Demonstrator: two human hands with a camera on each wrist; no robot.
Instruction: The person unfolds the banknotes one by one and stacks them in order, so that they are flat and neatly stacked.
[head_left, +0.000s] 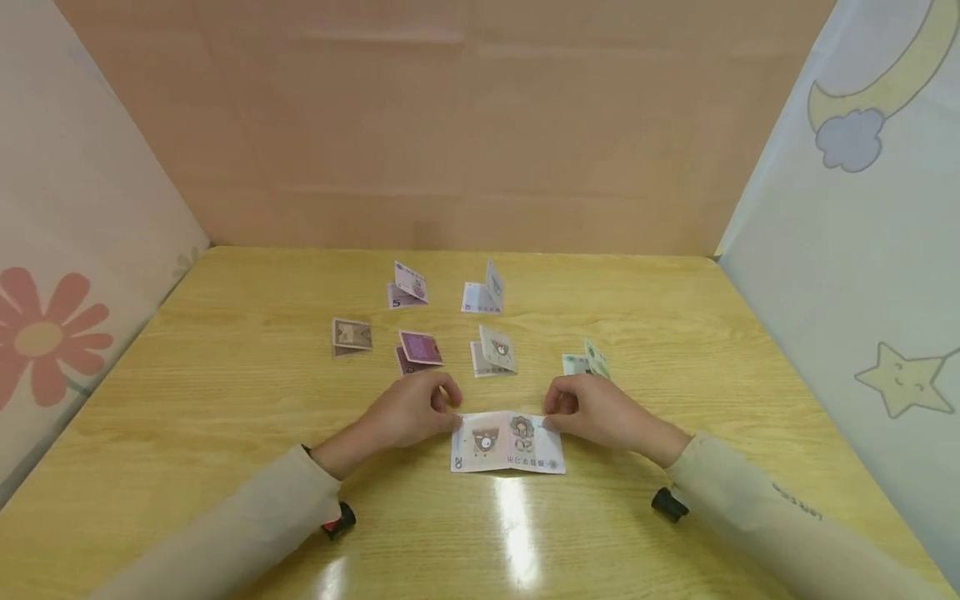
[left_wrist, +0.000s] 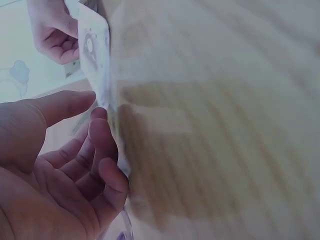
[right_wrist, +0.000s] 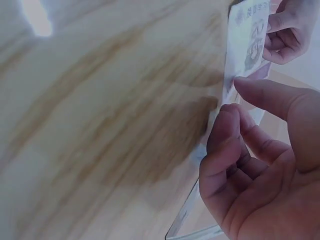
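A pale play banknote (head_left: 507, 443) marked 20, with cartoon figures and a crease down its middle, lies partly unfolded near the table's centre. My left hand (head_left: 411, 408) pinches its upper left corner between thumb and fingertips. At the opposite upper corner, my right hand (head_left: 603, 417) pinches the note the same way. From the left wrist view, the note (left_wrist: 94, 47) appears nearly edge-on, running from the left fingertips towards the other hand. The right wrist view has the note (right_wrist: 247, 37) rising from the right thumb and index finger.
Folded notes stand half open behind the hands: a pink one (head_left: 410, 281), a bluish one (head_left: 480, 297), a brown one (head_left: 352, 335), a magenta one (head_left: 422, 348), a beige one (head_left: 498, 350) and a green one (head_left: 596, 360). Walls border the wooden table (head_left: 247, 350) at the back and sides.
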